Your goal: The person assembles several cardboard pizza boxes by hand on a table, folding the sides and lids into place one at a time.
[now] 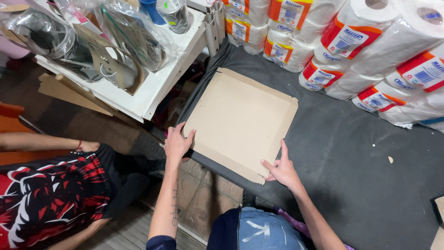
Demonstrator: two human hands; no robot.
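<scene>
**A:** so what are the hands doing here?

**B:** left hand (178, 142) lies flat, fingers spread, pressing the near left corner of the flat cardboard sheet (240, 121). Right hand (280, 169) is half open, fingertips on the near right corner, index finger pointing up along the edge. Neither really grips it, just touching.

**A:** and where's the cardboard?

**B:** lying flat on the dark grey table (351, 162), at its near left edge, slightly rotated, with thin flaps folded up around the rim.

**A:** anything else around?

**B:** wrapped paper rolls (365, 51) stacked along the far edge, a white shelf (152, 88) with bagged stuff at the left, and another person in a red-and-black shirt (46, 190) sitting well left.
</scene>
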